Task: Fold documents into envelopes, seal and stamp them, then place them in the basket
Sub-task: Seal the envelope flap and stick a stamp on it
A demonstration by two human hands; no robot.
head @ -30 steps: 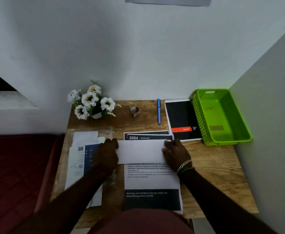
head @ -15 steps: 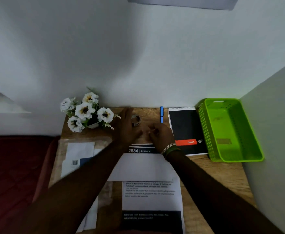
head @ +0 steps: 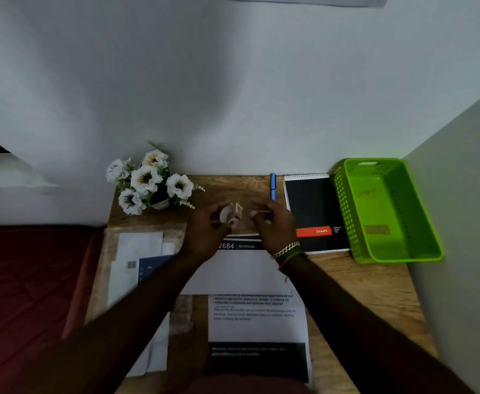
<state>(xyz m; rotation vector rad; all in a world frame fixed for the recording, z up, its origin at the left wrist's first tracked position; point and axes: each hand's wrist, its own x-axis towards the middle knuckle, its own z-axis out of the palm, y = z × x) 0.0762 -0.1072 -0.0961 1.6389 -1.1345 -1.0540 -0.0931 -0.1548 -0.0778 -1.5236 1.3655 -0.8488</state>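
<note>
Home desk nook, notebook [head: 315, 211], pen [head: 273, 186] (potted flowers [head: 150, 183])

A small pot of white flowers [head: 149, 184] stands at the back left of the wooden counter [head: 375, 285]. A blue pen [head: 273, 185] lies beside a black spiral notepad [head: 312, 206]. A dark red surface [head: 20, 294] lies left.

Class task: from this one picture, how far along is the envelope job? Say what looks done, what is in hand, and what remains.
Done: a white envelope lies flat on the printed document. In hand: the left hand holds a small tape roll while the right hand pinches its end. Left: sealing, stamping, and filling the green basket, which holds no envelopes.
</note>
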